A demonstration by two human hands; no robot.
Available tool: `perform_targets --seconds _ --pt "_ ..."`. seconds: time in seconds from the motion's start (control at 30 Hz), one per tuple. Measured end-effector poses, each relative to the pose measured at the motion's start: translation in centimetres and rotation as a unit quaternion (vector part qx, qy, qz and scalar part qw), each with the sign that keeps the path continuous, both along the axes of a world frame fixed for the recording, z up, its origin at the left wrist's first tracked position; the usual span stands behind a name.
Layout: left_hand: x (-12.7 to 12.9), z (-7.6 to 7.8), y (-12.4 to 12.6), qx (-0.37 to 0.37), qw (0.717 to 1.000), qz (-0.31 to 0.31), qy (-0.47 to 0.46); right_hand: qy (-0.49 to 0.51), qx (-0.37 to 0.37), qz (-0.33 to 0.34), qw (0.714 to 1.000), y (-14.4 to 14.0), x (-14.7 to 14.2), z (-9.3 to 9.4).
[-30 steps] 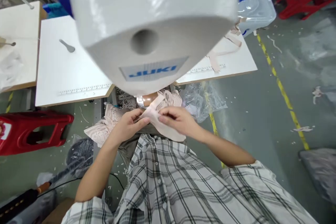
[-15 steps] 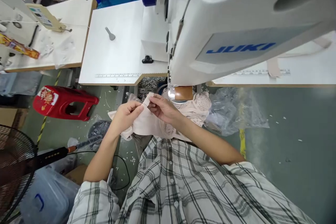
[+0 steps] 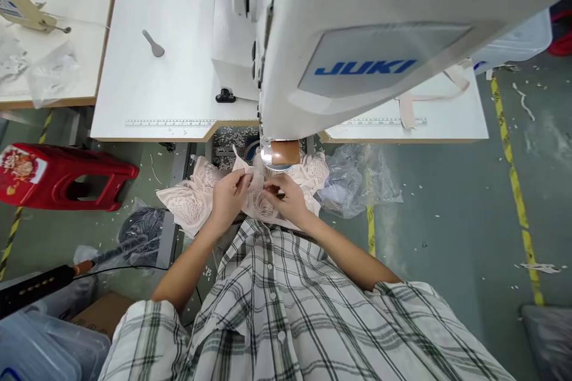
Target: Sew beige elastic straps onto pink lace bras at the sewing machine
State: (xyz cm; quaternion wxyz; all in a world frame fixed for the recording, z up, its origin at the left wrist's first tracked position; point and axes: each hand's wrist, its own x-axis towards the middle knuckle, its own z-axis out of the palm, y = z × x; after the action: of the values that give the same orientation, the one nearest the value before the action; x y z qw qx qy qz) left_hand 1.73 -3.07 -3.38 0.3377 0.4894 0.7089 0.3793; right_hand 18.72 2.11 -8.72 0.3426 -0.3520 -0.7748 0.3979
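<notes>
A pale pink lace bra (image 3: 186, 201) lies bunched over my lap, just below the sewing machine head (image 3: 286, 95). My left hand (image 3: 229, 197) pinches an edge of it between thumb and fingers. Close by on the right, my right hand (image 3: 290, 199) has its fingertips pressed together on the same fabric. A short stretch of the cloth spans the space between the two hands. More pink lace spreads out to the right, partly under the machine's round metal plate and brown cover (image 3: 285, 153). My fingers hide the exact spot they grip.
The white machine table (image 3: 170, 83) bears a grey tool (image 3: 154, 44), a black clip (image 3: 226, 95) and, on the right, a pink strip (image 3: 406, 110). A red stool (image 3: 102, 172) is at left. Clear plastic bags (image 3: 357, 181) hang at right. Plastic boxes (image 3: 49, 345) stand lower left.
The view has shifted to the right. The small pale piece held up between my fingers is lowered. The bra is turned so that its lace cups show at left, and both hands grip fabric nearer the machine.
</notes>
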Motion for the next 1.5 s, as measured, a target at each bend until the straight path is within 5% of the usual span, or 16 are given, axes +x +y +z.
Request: perform_targets --seconds 0.1,0.2,0.63,0.73,0.87,0.93,1.0,1.1,1.13,1.23,1.33,1.5 --pt "0.4 1.7 -0.3 0.007 0.998 -0.061 0.018 -0.029 0.02 -0.013 0.999 0.6 0.6 1.3" --pt "0.9 2.7 -0.3 -0.015 0.997 -0.054 -0.054 -0.029 0.042 -0.019 0.999 0.9 0.4 2.4" --pt "3.0 3.2 0.6 -0.031 0.999 -0.02 -0.041 0.062 -0.001 -0.072 0.995 0.9 0.3 2.0" --pt "3.3 3.4 0.9 -0.038 0.998 -0.023 -0.034 0.075 0.046 -0.076 0.993 0.9 0.2 1.6" --pt "3.1 3.2 1.2 -0.052 0.998 -0.02 -0.018 0.042 0.197 -0.017 0.979 1.6 1.3 0.8" --pt "2.5 2.9 1.6 -0.068 0.997 -0.021 -0.008 -0.004 0.243 0.049 0.969 3.7 3.0 0.4" --pt "1.9 2.5 1.9 -0.085 0.996 -0.025 -0.003 -0.054 0.25 0.038 0.966 8.0 5.6 0.5" --pt "1.5 1.9 2.3 -0.089 0.994 -0.053 0.024 -0.139 0.204 -0.166 0.955 17.3 9.6 2.3" --pt "1.6 1.9 2.4 -0.089 0.993 -0.07 0.032 -0.182 0.191 -0.188 0.946 20.4 10.4 3.1" --pt "1.9 2.4 2.6 -0.087 0.989 -0.117 0.03 -0.337 0.148 -0.101 0.924 27.3 11.0 5.5" --pt "2.0 3.3 2.4 -0.068 0.99 -0.12 0.039 -0.403 0.149 -0.016 0.903 28.7 10.3 7.7" --pt "0.5 3.3 2.3 -0.08 0.99 -0.103 0.047 -0.421 0.173 -0.037 0.89 24.5 12.0 9.8"
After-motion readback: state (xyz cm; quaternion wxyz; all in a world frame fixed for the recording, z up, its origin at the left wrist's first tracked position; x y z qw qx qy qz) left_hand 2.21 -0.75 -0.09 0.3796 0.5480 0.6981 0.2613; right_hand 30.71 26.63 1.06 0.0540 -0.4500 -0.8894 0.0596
